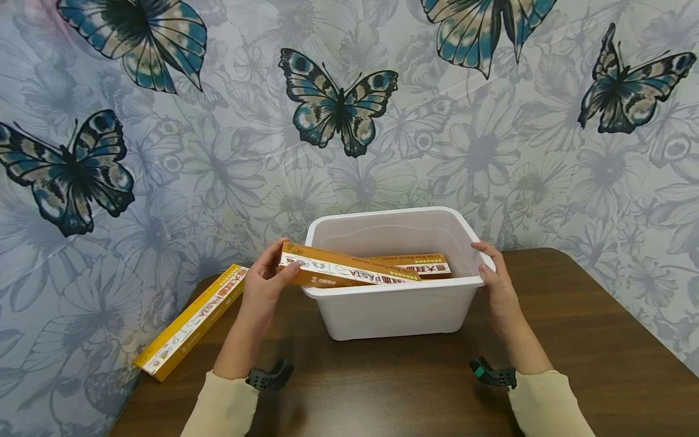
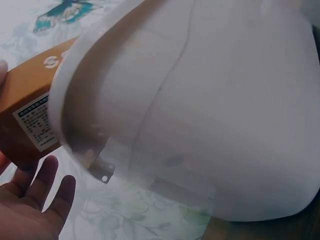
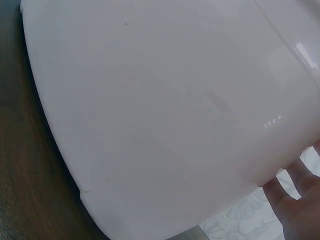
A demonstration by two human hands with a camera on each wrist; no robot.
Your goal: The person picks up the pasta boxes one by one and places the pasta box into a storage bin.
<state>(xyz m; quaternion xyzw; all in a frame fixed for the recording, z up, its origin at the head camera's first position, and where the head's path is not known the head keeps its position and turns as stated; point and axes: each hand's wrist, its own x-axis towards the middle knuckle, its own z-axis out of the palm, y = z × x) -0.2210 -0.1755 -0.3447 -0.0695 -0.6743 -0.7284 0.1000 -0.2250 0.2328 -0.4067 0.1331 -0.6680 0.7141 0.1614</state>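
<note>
A white plastic bin [image 1: 401,309] stands on the table. My left hand [image 1: 263,282] grips the left end of an orange-yellow pasta box [image 1: 327,265], thumb on its near side; the box slants over the bin's left rim, its right end inside. In the left wrist view, the end of that pasta box [image 2: 32,107] shows beside the bin's rim, with several fingers spread beneath. Behind it, a second pasta box [image 1: 431,265] lies within the bin, partly covered. My right hand [image 1: 498,288] holds the bin's right rim, its thumb on the near side.
Another pasta box [image 1: 193,321] lies slanted at the table's left edge, next to my left forearm. The brown wooden table [image 1: 382,388] extends in front of the bin. Close behind rises a wall covering [image 1: 235,158] with butterflies and flowers.
</note>
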